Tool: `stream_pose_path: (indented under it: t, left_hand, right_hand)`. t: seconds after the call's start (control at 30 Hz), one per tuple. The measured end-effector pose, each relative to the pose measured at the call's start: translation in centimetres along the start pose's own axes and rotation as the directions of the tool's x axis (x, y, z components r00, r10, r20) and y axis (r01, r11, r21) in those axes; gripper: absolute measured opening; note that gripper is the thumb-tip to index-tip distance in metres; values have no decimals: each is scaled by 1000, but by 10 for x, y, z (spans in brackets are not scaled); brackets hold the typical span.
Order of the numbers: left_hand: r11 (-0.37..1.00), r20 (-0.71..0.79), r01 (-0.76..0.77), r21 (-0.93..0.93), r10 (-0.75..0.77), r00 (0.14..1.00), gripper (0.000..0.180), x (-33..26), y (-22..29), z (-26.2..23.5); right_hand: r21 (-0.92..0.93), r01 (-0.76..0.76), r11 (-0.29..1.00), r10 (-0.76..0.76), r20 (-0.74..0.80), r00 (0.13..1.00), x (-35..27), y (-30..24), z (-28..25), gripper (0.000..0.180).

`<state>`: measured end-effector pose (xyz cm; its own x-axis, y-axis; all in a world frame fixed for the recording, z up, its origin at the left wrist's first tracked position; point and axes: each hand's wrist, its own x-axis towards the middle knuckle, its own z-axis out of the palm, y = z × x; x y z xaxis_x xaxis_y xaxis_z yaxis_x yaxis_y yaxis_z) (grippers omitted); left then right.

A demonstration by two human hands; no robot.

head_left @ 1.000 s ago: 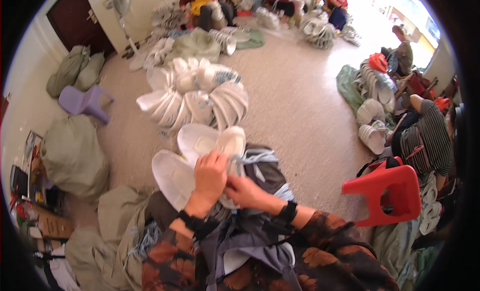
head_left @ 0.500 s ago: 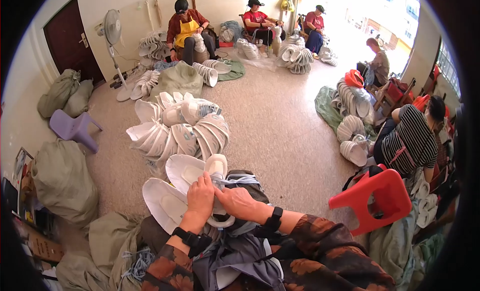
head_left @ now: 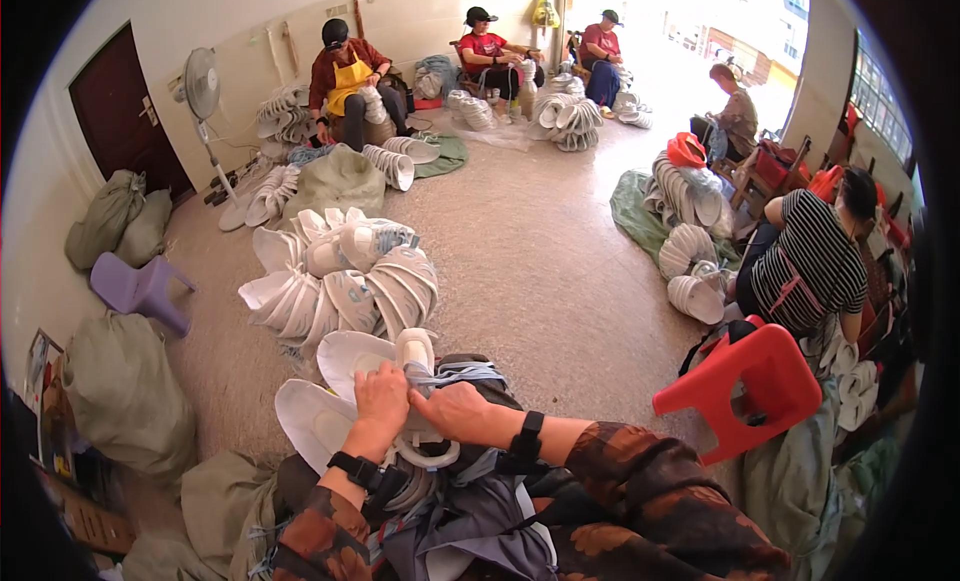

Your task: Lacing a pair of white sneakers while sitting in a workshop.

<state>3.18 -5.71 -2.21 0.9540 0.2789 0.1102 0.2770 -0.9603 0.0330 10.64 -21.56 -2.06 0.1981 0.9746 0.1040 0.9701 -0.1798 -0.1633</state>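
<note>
A white shoe upper (head_left: 414,348) points toe-away in front of me, its padded collar (head_left: 430,455) nearest my lap. My left hand (head_left: 382,403) is closed on its left side. Against the lacing area, my right hand (head_left: 458,412) is closed too, thumb and forefinger pinched close to the left fingertips. What lies between those fingertips is hidden. Light-blue laces (head_left: 462,373) trail from there to the right over a dark grey bundle (head_left: 492,385). Two larger white uppers, one of them the front upper (head_left: 308,419), fan out left of my left hand.
A ring-shaped pile of white uppers (head_left: 345,291) sits on the floor ahead. A red stool (head_left: 690,396) lies tipped at right, near a person in stripes (head_left: 810,261). Sacks (head_left: 130,391) and a purple stool (head_left: 135,286) line the left. Several people sit working farther back.
The whole view has shifted, with the room sliding left and my hands appearing slightly lower. Both hands keep their hold on the shoe upper, fingertips still close together.
</note>
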Motion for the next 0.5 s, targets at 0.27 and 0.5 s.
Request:
stream_pose_path:
  t: [0.27,0.5]
  left_hand:
    - [975,-47,6,-223,-17,999,25,-4,-3,-7]
    - [966,-80,-43,-254,23,997,24,-8,-6,-6]
  right_hand:
    - [75,15,997,-5,-138,990,15,2,-4,21]
    - [-20,32,999,-33,-15,999,0,0,-8,30]
